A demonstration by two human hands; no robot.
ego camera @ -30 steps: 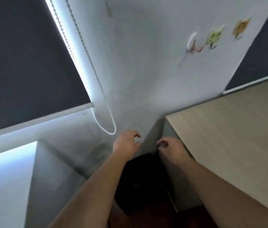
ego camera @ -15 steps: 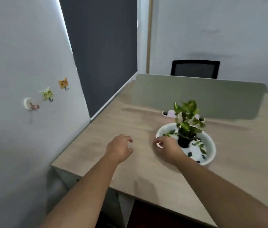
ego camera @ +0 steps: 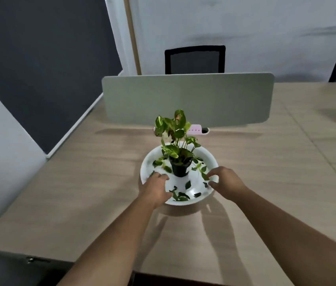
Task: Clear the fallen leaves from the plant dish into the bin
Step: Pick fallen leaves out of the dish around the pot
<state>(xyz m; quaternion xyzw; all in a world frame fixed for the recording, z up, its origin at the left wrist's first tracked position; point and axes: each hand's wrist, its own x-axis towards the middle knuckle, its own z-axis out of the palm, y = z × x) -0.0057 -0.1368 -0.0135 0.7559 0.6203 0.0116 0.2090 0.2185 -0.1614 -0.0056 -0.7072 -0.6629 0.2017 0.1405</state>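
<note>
A: White and glossy, the round ceramic plant dish [ego camera: 208, 156] sits mid-way across the pale wood-grain desk [ego camera: 80, 193], with a small black plastic pot [ego camera: 180, 169] holding a leafy green plant [ego camera: 173, 131] at its centre.

B: A second ago the view was on the dark bin down beside the desk, both hands over it. Now the bin is out of sight and the hands are back at the dish.

A: So one load looks dropped, and another is starting. The left hand [ego camera: 155, 189] lies over the dish's near-left rim, fingers curled down among the fallen dark green leaves [ego camera: 180, 196].

B: Gripping any?

A: I cannot tell; the fingertips are hidden. The right hand [ego camera: 226, 183] is at the near-right rim, fingers loosely spread, empty as far as shows.

B: Plenty of leaves remain scattered around the pot, so several more trips seem likely.
</note>
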